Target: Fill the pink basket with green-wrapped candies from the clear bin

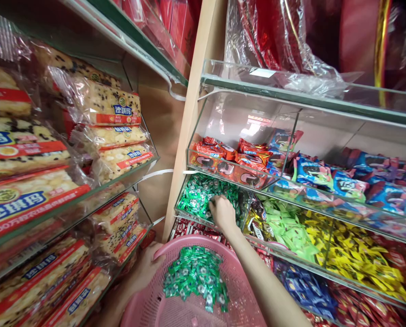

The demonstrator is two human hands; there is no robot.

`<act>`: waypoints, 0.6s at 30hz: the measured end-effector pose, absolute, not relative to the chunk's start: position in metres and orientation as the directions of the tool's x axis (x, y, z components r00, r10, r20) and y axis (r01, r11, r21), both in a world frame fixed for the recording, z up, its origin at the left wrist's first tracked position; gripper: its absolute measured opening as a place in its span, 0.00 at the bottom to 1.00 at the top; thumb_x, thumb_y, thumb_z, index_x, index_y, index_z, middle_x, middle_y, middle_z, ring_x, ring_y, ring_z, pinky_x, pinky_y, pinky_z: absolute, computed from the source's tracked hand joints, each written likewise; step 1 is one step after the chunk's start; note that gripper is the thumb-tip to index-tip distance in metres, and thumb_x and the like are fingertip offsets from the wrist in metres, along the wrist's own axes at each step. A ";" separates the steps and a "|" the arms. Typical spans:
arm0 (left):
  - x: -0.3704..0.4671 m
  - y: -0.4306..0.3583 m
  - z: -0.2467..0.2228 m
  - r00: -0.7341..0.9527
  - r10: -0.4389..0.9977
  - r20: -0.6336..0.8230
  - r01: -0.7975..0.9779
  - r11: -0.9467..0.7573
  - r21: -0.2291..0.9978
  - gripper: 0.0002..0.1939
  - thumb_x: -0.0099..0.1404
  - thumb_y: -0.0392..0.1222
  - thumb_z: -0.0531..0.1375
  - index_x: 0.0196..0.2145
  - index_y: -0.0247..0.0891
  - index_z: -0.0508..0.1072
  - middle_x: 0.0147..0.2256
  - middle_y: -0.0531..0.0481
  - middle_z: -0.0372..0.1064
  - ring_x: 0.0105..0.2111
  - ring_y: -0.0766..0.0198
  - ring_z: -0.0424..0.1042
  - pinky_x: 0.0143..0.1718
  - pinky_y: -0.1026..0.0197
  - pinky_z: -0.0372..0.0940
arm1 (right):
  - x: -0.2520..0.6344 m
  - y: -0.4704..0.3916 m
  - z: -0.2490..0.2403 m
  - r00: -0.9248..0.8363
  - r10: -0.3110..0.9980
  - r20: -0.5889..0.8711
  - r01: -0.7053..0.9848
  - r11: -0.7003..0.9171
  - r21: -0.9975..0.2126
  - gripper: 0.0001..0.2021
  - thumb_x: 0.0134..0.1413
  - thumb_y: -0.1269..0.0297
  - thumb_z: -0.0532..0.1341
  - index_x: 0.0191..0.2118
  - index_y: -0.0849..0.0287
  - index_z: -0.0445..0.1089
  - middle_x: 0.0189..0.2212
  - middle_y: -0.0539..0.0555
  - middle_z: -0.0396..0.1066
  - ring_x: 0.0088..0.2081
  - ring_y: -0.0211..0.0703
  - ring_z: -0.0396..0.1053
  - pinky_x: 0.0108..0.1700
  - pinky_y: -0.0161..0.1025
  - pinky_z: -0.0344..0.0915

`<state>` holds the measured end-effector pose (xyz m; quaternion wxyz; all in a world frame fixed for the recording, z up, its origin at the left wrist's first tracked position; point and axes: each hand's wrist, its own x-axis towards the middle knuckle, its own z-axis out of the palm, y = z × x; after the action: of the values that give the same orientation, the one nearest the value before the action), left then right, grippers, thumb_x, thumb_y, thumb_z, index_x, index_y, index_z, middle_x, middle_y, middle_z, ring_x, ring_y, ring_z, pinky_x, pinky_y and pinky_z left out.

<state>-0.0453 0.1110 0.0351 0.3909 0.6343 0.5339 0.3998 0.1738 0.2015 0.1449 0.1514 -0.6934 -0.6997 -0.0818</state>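
A pink plastic basket [142,290] with perforated sides holds a heap of green-wrapped candies [194,277]. My left hand [148,265] grips its left rim. Above the basket, my right hand [222,210] is in a clear shelf bin among more green-wrapped candies [197,193]. Its fingers are curled down against the candies, and whatever is in them is hidden. My right forearm passes over the basket's right side.
At left, glass shelves hold packaged sachima bars [110,106]. Right of the green bin are light green packets [288,227] and yellow packets [356,254]. Red snack packets [223,165] sit above, behind a clear lip. A wooden post [185,131] divides the shelves.
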 end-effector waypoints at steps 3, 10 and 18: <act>-0.045 0.111 0.035 0.117 0.989 0.085 0.363 -0.122 0.924 0.13 0.56 0.40 0.55 0.35 0.33 0.76 0.34 0.46 0.73 0.38 0.54 0.70 0.42 0.55 0.63 | 0.177 0.196 0.146 -0.005 0.933 0.360 0.993 0.048 -0.109 0.10 0.59 0.65 0.51 0.37 0.58 0.69 0.36 0.54 0.68 0.36 0.40 0.68 0.31 0.33 0.55; -0.046 0.113 0.030 0.123 0.988 0.095 0.375 -0.134 0.917 0.13 0.56 0.41 0.55 0.36 0.34 0.75 0.34 0.47 0.73 0.37 0.55 0.70 0.42 0.57 0.63 | 0.193 0.145 0.147 -0.143 0.781 0.608 0.955 0.271 -0.123 0.12 0.62 0.65 0.48 0.35 0.59 0.68 0.31 0.54 0.65 0.35 0.40 0.64 0.35 0.34 0.57; -0.044 0.108 0.039 0.080 0.994 0.077 0.343 -0.100 0.934 0.13 0.54 0.41 0.56 0.35 0.34 0.76 0.34 0.47 0.73 0.38 0.55 0.70 0.42 0.57 0.63 | 0.192 0.130 0.067 -0.613 0.648 0.452 0.747 0.662 0.063 0.10 0.63 0.68 0.49 0.33 0.58 0.65 0.28 0.51 0.63 0.31 0.39 0.61 0.33 0.36 0.57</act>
<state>-0.0442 0.1084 0.0394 0.3973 0.6182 0.5407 0.4094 0.1915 0.1296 0.0667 0.1996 -0.3923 -0.8894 -0.1237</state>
